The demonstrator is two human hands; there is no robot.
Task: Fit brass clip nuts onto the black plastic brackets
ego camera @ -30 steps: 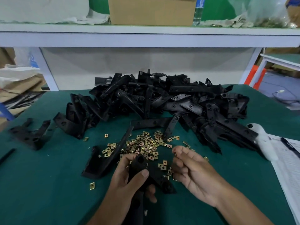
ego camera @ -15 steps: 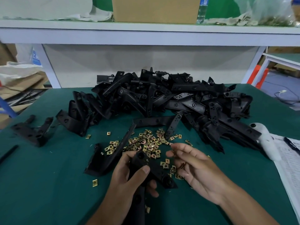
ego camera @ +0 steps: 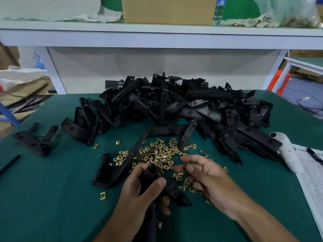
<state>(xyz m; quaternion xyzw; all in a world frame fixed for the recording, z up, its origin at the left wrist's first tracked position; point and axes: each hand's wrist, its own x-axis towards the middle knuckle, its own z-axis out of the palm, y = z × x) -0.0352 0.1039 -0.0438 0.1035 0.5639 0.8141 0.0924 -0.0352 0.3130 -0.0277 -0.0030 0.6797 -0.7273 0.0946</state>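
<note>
Left hand (ego camera: 139, 193) has its fingers and thumb wrapped round a black bracket (ego camera: 157, 182) near the tabletop's front edge, round socket end pointing up. Right hand (ego camera: 208, 180) is just beside it, pinching one brass clip nut (ego camera: 186, 166) between thumb and fingertips, other fingers loosely curled. More loose clip nuts (ego camera: 157, 154) lie scattered right behind and under the hands, too many to count, with a stray one (ego camera: 103, 195) off toward the left. One bracket (ego camera: 115, 165) lies flat through the scatter, and another (ego camera: 37, 140) sits alone near the left edge. Toward the back edge there's a big heap of brackets (ego camera: 183, 109), dozens easily. At the right edge, a white lump of something (ego camera: 286, 152) rests beside a printed sheet (ego camera: 312, 170). The shelf (ego camera: 157, 35) above carries a cardboard box (ego camera: 167, 9) and a clear bag (ego camera: 290, 11); can't tell what's in either.
</note>
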